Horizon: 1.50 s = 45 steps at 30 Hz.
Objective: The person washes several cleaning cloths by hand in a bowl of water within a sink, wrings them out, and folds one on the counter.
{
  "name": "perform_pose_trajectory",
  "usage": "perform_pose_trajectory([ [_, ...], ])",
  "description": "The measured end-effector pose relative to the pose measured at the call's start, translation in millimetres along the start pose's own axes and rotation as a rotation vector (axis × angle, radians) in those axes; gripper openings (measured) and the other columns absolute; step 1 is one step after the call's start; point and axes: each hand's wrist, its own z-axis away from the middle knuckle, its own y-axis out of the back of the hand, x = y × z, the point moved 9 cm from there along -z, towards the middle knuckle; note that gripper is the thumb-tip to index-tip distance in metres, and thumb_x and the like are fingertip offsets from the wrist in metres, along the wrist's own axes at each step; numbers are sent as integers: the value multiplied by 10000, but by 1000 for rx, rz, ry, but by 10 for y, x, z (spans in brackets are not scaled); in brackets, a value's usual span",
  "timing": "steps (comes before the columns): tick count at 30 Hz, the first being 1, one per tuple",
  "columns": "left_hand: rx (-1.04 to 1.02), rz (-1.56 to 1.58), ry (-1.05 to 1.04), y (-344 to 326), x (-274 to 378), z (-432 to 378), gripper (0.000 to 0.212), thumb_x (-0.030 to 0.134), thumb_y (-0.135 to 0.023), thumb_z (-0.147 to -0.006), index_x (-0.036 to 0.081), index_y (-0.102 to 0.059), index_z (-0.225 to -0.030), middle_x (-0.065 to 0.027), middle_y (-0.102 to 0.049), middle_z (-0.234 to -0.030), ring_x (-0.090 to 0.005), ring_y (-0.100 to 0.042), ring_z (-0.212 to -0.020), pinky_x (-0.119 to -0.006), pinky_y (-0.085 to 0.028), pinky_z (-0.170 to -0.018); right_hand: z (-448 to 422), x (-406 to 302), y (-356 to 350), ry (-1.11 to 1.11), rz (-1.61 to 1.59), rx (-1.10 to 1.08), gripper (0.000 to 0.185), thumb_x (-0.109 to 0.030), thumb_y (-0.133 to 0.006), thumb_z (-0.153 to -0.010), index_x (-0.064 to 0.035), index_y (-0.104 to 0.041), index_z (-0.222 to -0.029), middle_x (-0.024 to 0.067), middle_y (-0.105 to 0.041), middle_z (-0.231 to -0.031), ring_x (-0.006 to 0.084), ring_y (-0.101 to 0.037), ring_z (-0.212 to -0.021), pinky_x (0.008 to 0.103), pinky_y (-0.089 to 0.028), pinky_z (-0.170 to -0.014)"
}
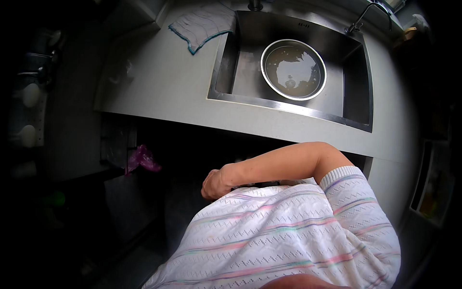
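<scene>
Bent across my front, my right arm ends in my right hand (pixel 216 185), beside the striped knit top below the counter edge. Its fingers curl down out of sight, so whether they hold anything is hidden. My left hand is out of view. Beyond the arm, a round metal basin (pixel 321 81) of cloudy water stands inside the stainless steel sink (pixel 249 101). Light reflects off the water, and a few small bubbles or bits show at its surface. A grey cloth with a teal edge (pixel 205 25) lies on the counter, its right side at the sink's rim.
The pale counter (pixel 155 83) surrounds the sink. A curved metal tap (pixel 355 27) rises at its back right corner; another metal fitting (pixel 255 5) stands at the back left. Under the counter at left is a purple plastic bag (pixel 144 159). Pale rounded objects (pixel 29 95) stand far left.
</scene>
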Motion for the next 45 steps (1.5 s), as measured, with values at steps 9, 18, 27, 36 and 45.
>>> perform_pose_trajectory([
  [9,-41,-65,-34,28,82,-43,103,96,-689,-658,16,-628,-678,-25,-584,-596,-74,-504,-535,-238,-401,-495,378,175,-37,153,-375,59,315,-330,-580,-743,-18,-612,-758,137,-596,-702,305,-570,-694,364,-439,-624],
  [18,-170,-396,-126,37,927,-394,142,139,-680,-658,27,-647,-738,-87,-599,-623,-133,-561,-558,-269,-434,-530,976,383,15,54,-356,233,236,-252,-542,-792,-34,-584,-712,133,-579,-675,315,-544,-643,374,-426,-592],
  [27,-310,-647,-270,-263,1597,-753,254,224,-660,-537,-6,-566,-584,-152,-447,-496,-208,-441,-432,-314,-359,-452,1601,487,-108,-4,-546,481,206,-223,-559,-800,-26,-589,-747,132,-572,-668,297,-538,-618,352,-432,-579],
  [36,-851,-299,15,-287,1129,-736,205,120,-707,-650,-3,-645,-803,-14,-560,-609,-66,-514,-588,-229,-428,-556,1615,631,166,-205,-681,571,298,-322,-577,-820,-26,-613,-839,100,-600,-702,245,-540,-603,315,-434,-576],
  [45,-1,-443,-565,704,3288,-1786,161,114,-620,-776,12,-626,-899,2,-595,-771,-66,-523,-681,-209,-434,-633,2419,1148,189,-353,-930,1045,240,-249,-587,-839,-10,-604,-853,-8,-571,-699,78,-482,-629,226,-416,-582],
])
